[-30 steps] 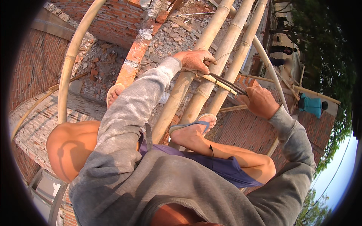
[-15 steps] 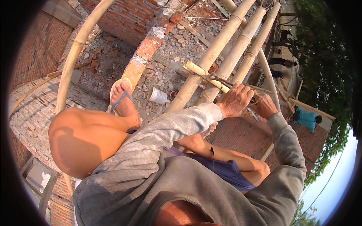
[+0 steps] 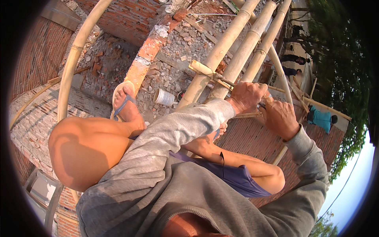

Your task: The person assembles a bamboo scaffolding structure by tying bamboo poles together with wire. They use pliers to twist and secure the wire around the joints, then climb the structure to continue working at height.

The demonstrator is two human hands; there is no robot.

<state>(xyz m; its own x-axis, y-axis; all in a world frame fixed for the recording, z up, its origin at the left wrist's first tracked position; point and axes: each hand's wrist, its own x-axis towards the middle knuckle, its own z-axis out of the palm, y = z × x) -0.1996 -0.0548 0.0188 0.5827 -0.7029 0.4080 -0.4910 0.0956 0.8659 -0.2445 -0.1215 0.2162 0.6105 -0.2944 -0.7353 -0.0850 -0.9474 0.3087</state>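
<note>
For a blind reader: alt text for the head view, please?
A person perched high on bamboo poles grips a thin tool with the left hand and right hand close together. Rubble and a white bucket lie far below.

No labels, signs or screens show; one white cylindrical container [image 3: 164, 96] lies on the rubble below.

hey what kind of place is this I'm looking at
Most likely an outdoor building site, seen from up on bamboo scaffolding. Thick bamboo poles run past unfinished red brick walls, with rubble and loose gravel on the ground far below, plus a white bucket.
</note>
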